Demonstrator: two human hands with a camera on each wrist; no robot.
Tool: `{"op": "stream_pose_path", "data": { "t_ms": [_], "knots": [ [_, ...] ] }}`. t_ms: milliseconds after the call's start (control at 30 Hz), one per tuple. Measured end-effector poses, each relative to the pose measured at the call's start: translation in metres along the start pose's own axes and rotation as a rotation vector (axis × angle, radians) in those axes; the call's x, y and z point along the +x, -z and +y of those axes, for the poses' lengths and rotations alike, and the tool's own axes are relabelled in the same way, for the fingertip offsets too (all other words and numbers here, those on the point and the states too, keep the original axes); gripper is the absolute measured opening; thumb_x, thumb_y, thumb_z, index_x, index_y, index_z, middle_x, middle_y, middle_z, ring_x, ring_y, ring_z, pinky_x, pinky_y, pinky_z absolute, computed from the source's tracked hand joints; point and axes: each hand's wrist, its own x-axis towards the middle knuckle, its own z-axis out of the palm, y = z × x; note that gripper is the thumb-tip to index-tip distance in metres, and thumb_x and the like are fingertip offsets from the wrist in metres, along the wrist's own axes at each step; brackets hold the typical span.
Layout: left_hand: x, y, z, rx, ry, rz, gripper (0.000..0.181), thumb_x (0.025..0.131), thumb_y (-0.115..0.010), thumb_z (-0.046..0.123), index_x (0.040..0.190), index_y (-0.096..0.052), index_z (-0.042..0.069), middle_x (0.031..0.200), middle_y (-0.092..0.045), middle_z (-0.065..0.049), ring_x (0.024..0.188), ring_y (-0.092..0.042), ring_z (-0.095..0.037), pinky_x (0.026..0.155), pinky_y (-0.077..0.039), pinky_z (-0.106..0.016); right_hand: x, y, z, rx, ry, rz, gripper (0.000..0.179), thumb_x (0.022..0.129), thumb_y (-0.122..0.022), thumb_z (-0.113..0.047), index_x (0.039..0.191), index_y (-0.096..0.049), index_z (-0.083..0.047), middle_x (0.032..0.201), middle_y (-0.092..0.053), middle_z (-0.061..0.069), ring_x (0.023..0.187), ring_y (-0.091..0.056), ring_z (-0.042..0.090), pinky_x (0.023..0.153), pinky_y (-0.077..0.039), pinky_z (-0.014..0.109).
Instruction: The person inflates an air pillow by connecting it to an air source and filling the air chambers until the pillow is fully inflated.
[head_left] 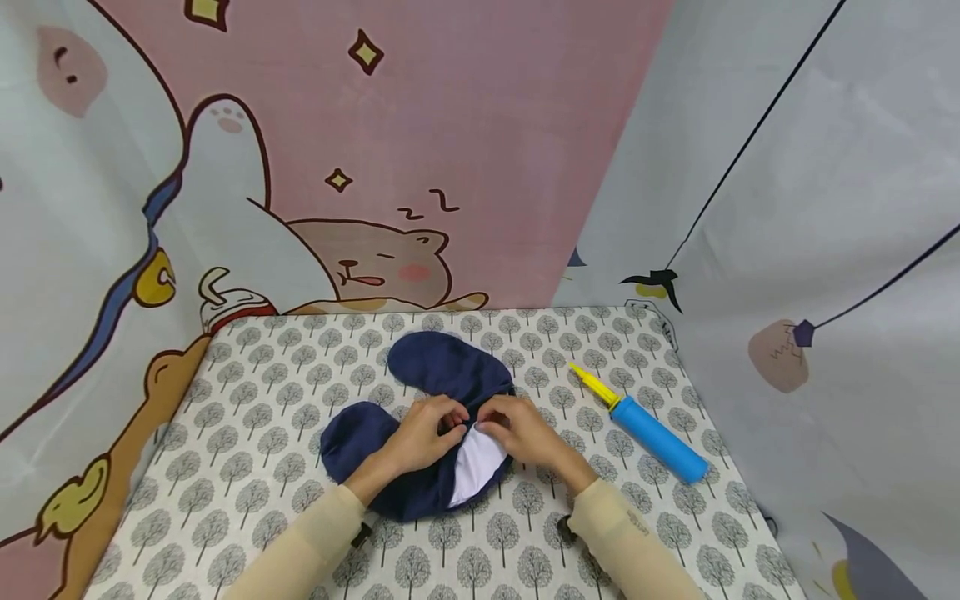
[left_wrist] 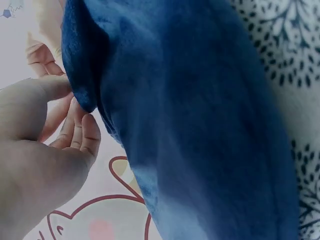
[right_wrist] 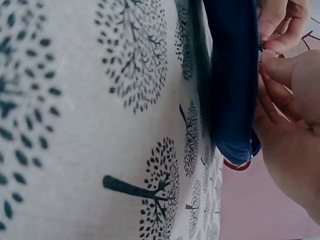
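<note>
A navy U-shaped neck pillow (head_left: 450,362) lies on the tablecloth, its two rounded ends toward the left. Along its right side the cover gapes, and white material (head_left: 480,465) shows inside. My left hand (head_left: 426,433) pinches the navy fabric at the upper end of this gap; in the left wrist view its thumb and fingers meet at a fold. Close beside it, my right hand (head_left: 525,429) pinches the edge of the opening between thumb and fingertips. Zipper teeth (right_wrist: 258,30) run along that edge in the right wrist view. Whether a slider sits under the fingertips is hidden.
To the right lies a blue hand pump (head_left: 656,437) with a yellow nozzle (head_left: 596,385) pointing up and left. The tree-print tablecloth (head_left: 247,467) covers the table. Cartoon-print curtains (head_left: 487,125) hang behind it and at both sides.
</note>
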Motion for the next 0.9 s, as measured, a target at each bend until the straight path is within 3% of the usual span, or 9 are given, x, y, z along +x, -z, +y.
{"op": "stream_pose_path", "data": {
  "t_ms": [333, 600, 900],
  "knots": [
    [-0.001, -0.002, -0.003, -0.023, 0.009, -0.012, 0.026, 0.097, -0.092, 0.022, 0.118, -0.082, 0.01, 0.101, -0.075, -0.004, 0.092, -0.07, -0.016, 0.082, -0.058, -0.027, 0.003, 0.003, -0.001, 0.111, -0.019, 0.064, 0.006, 0.104, -0.082, -0.009, 0.107, -0.081, -0.013, 0.103, -0.082, 0.002, 0.09, -0.074, 0.004, 0.08, -0.063, 0.025],
    [0.0, -0.015, -0.024, -0.061, -0.095, 0.045, 0.022, 0.1, -0.088, 0.024, 0.116, -0.083, 0.008, 0.096, -0.071, -0.003, 0.085, -0.065, -0.011, 0.074, -0.053, -0.026, 0.004, 0.0, 0.001, 0.105, -0.034, 0.066, 0.007, 0.104, -0.081, -0.007, 0.106, -0.081, -0.013, 0.102, -0.083, 0.006, 0.089, -0.073, 0.007, 0.08, -0.062, 0.025],
    [0.008, -0.008, -0.006, -0.009, 0.032, -0.024, 0.024, 0.098, -0.091, 0.017, 0.12, -0.085, 0.012, 0.099, -0.072, -0.002, 0.092, -0.066, -0.016, 0.082, -0.053, -0.026, 0.004, 0.0, -0.002, 0.171, -0.079, 0.089, 0.004, 0.106, -0.079, -0.007, 0.105, -0.079, -0.011, 0.1, -0.082, 0.004, 0.084, -0.069, 0.004, 0.074, -0.061, 0.024]
  ]
}}
